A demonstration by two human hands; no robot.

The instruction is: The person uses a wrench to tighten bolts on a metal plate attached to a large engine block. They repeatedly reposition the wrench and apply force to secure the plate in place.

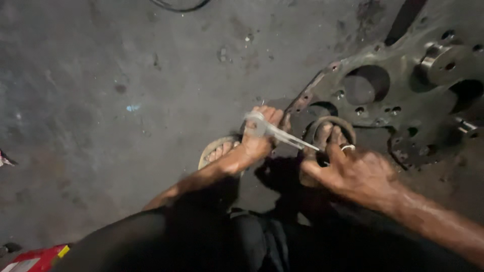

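Hidden: my right hand point(353, 174) covers half the rusty curved ring point(330, 126) it grips.
Spanner point(282, 135): smooth steel, clenched in my left hand point(259, 138).
Casting point(403, 100): greasy, holed, cropped right.

A red package point(38, 258) with a white panel and yellow patch lies at the bottom-left corner, partly cut off.

Silver wrench point(280, 135) lying level, gripped at ring end; dark curved half-ring point(330, 123) upright against grimy engine block point(403, 95).
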